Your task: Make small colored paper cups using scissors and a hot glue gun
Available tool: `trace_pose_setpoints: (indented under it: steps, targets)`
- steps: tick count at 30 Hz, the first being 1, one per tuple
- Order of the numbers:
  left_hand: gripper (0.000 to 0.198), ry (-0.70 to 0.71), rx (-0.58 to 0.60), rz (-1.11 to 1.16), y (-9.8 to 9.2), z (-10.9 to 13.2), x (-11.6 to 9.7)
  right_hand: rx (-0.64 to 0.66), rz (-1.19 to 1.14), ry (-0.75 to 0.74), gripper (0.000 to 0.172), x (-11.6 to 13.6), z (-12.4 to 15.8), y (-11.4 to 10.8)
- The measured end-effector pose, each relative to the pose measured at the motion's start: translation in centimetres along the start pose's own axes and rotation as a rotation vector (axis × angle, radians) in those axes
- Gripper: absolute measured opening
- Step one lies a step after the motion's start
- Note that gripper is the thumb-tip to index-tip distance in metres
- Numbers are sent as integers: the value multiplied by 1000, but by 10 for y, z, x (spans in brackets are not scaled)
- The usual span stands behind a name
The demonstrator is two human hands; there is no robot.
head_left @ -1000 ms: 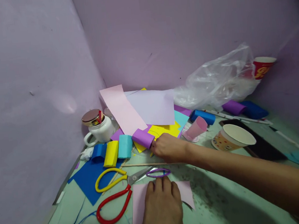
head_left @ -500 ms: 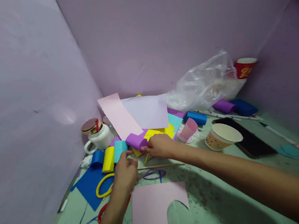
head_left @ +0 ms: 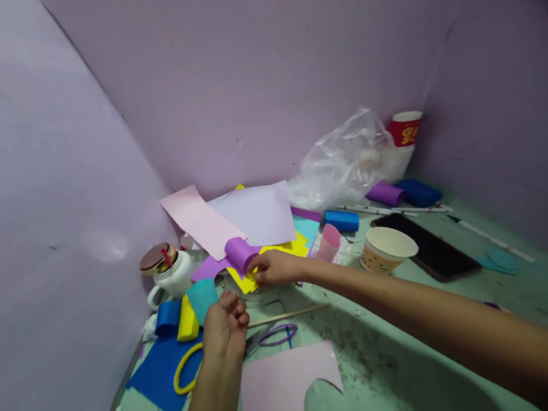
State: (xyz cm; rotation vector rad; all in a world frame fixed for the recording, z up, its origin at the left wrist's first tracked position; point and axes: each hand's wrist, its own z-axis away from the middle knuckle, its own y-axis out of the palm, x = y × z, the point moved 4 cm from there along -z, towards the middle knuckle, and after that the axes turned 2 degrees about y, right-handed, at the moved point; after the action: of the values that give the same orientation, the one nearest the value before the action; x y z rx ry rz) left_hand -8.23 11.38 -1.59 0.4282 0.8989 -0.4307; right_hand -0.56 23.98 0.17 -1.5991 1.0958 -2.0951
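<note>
My left hand (head_left: pixel 224 323) is turned on its side, fingers loosely curled and apart, nothing visible in them. Right beside it leans a cyan paper roll (head_left: pixel 201 298), its lower part hidden by the hand; whether they touch I cannot tell. My right hand (head_left: pixel 277 266) reaches across and pinches the near end of a purple paper roll (head_left: pixel 240 254). Yellow paper (head_left: pixel 243 281) lies under those fingers. A yellow roll (head_left: pixel 187 318) and a blue roll (head_left: pixel 167 318) stand left of the cyan one.
Purple-handled scissors (head_left: pixel 277 335), a thin stick (head_left: pixel 289 315) and cut pink paper (head_left: pixel 284 385) lie in front. A lidded white mug (head_left: pixel 177 276) stands left. Rightward are a paper cup (head_left: pixel 387 251), a phone (head_left: pixel 428 245), a pink roll (head_left: pixel 328 242) and a plastic bag (head_left: pixel 338 164).
The purple roll has tilted, with my right fingers at its near end. The cyan roll has tipped toward my left hand, which has turned palm inward. The whole view has shifted slightly.
</note>
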Motion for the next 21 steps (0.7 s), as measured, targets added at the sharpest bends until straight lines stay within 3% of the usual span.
trace_pose_setpoints:
  steps: [5,10,13,15,21]
  targets:
    - [34,-17,42,38,9,-6,-2,3,59,-77,45,13,24,-5]
    - [34,22,39,57,4,-4,-9,64,86,-162,72,22,48,7]
    - [19,77,9,64,-3,0,-13,69,96,-155,88,20,50,13]
    - [9,148,-11,72,-8,5,-19,75,94,-135,83,18,49,15]
    - [24,369,-39,71,-25,28,-44,80,53,-82,56,10,45,19]
